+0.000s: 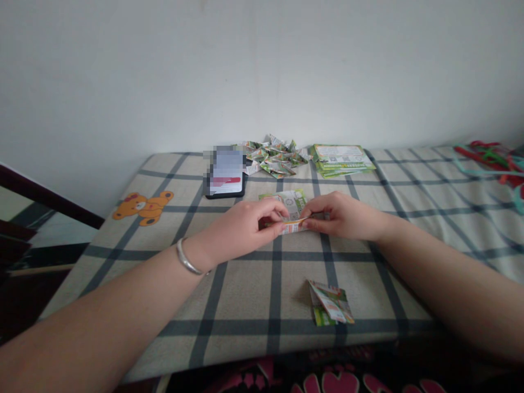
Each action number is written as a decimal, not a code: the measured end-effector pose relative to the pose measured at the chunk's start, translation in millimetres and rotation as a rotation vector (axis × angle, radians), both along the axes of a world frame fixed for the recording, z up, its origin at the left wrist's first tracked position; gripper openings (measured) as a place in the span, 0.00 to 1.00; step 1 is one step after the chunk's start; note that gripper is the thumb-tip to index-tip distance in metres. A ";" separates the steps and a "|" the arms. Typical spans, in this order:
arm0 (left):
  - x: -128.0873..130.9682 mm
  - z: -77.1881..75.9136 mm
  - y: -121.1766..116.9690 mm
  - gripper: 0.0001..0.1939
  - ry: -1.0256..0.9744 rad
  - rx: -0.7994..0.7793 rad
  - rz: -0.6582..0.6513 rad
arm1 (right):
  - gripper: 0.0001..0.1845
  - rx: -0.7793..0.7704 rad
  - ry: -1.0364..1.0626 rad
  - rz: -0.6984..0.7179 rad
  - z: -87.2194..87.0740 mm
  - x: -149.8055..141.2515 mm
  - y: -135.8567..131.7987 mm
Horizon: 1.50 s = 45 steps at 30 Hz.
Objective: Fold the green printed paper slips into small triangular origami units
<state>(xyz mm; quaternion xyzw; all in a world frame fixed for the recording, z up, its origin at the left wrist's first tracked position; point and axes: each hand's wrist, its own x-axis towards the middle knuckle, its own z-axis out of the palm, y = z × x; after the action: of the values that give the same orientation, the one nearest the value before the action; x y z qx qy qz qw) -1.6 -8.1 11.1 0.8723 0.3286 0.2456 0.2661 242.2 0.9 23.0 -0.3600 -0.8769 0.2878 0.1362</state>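
Observation:
Both hands meet over a green-and-white printed paper sheet (290, 203) at the middle of the table. My left hand (254, 221) pinches the near left edge of the sheet, which is partly folded up. On the other side my right hand (341, 215) grips the same fold between thumb and fingers. Part of the paper is hidden behind the fingers. Closer to the table's front edge lies a folded paper piece (331, 303) of similar print, touched by neither hand.
Against the wall sit a heap of folded paper pieces (278, 155) and a stack of flat printed sheets (344, 159). A phone (226, 170) lies left of the heap. An orange bear figure (143, 207) is at the left, red and teal items (491, 164) at the far right.

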 end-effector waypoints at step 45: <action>1.4 -15.6 5.2 0.20 0.273 0.339 0.181 | 0.07 0.570 -0.020 -0.276 -32.4 -15.1 17.6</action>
<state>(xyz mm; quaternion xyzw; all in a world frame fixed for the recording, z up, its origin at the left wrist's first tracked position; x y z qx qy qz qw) -0.2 -2.9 -4.5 0.8966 0.3926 0.1997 0.0457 227.1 18.6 -9.3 -0.4256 -0.8665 0.0058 0.2609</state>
